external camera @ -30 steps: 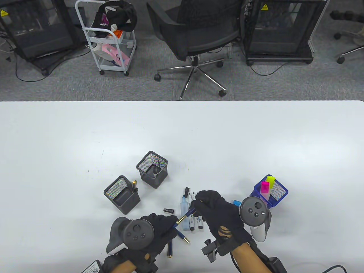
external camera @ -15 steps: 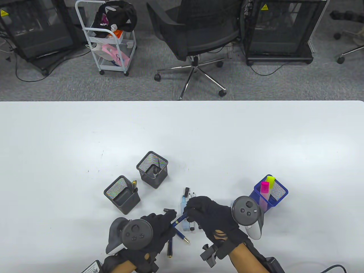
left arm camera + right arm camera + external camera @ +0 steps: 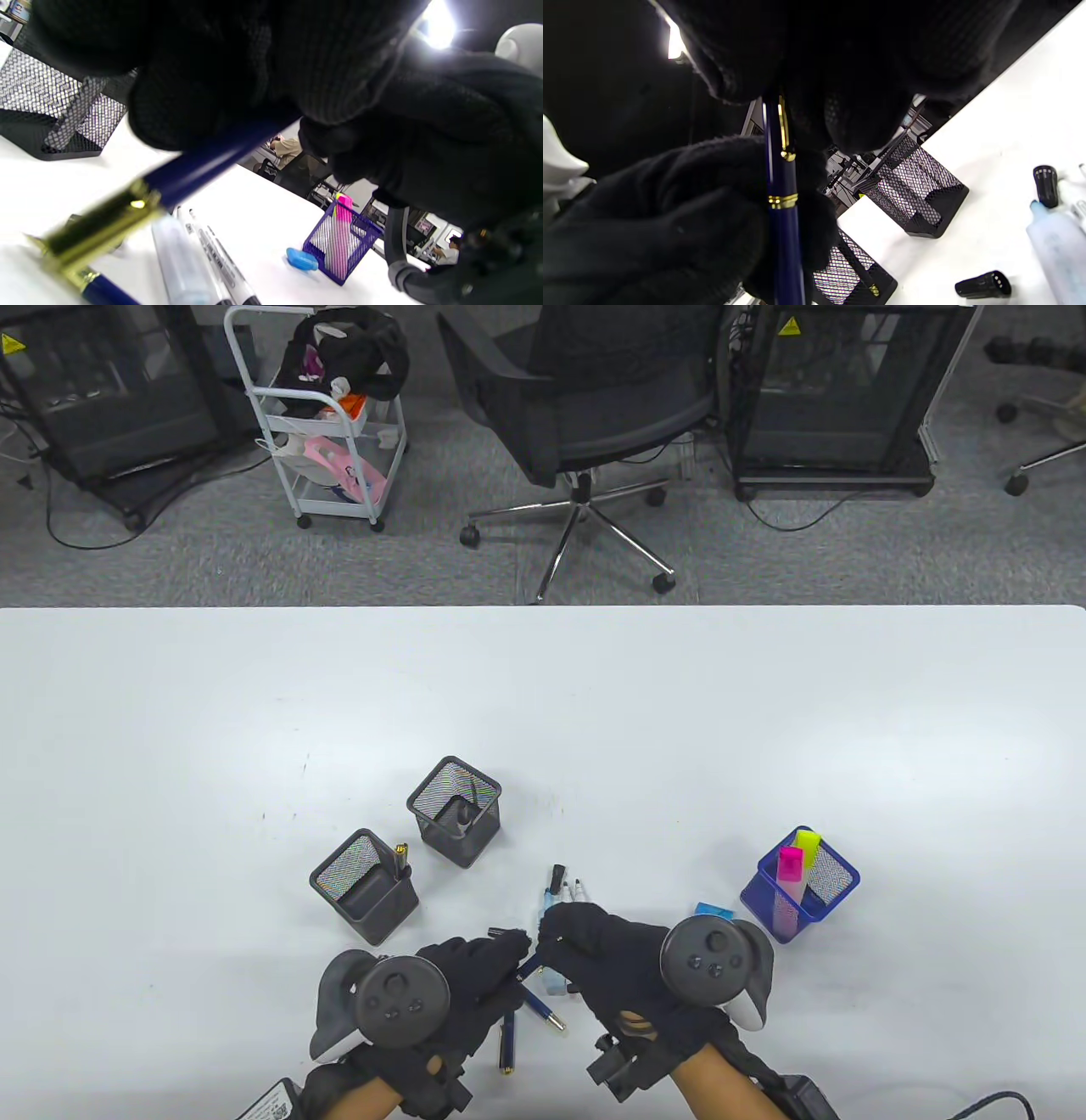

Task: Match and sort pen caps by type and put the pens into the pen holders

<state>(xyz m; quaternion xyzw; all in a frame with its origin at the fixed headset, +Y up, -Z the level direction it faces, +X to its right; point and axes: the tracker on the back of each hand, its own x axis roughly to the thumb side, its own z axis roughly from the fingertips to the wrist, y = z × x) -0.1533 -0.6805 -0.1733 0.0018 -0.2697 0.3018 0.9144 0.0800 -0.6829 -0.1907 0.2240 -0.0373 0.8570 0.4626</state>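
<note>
My left hand (image 3: 507, 960) and right hand (image 3: 553, 940) meet over the table's front middle, both gripping one blue pen with gold trim (image 3: 528, 968). In the right wrist view the right fingers (image 3: 865, 114) hold the pen's clipped cap end (image 3: 779, 127), and the left hand grips the barrel (image 3: 785, 250) below the gold ring. Two more blue pens (image 3: 543, 1010) (image 3: 507, 1043) lie under the hands. Markers (image 3: 570, 891) and a black cap (image 3: 506, 934) lie just beyond. Black mesh holders (image 3: 455, 811) (image 3: 365, 887) stand at the left, each with a pen inside.
A blue mesh holder (image 3: 803, 884) with pink and yellow highlighters stands at the right, a light blue cap (image 3: 713, 910) beside it. A pale translucent highlighter (image 3: 1056, 248) and another black cap (image 3: 1046, 185) lie near the markers. An office chair (image 3: 594, 407) stands past the far edge.
My right hand has moved left and toward me, closing on the left hand. The blue cap piece has slid along the pen, and the gold section between the hands is now covered.
</note>
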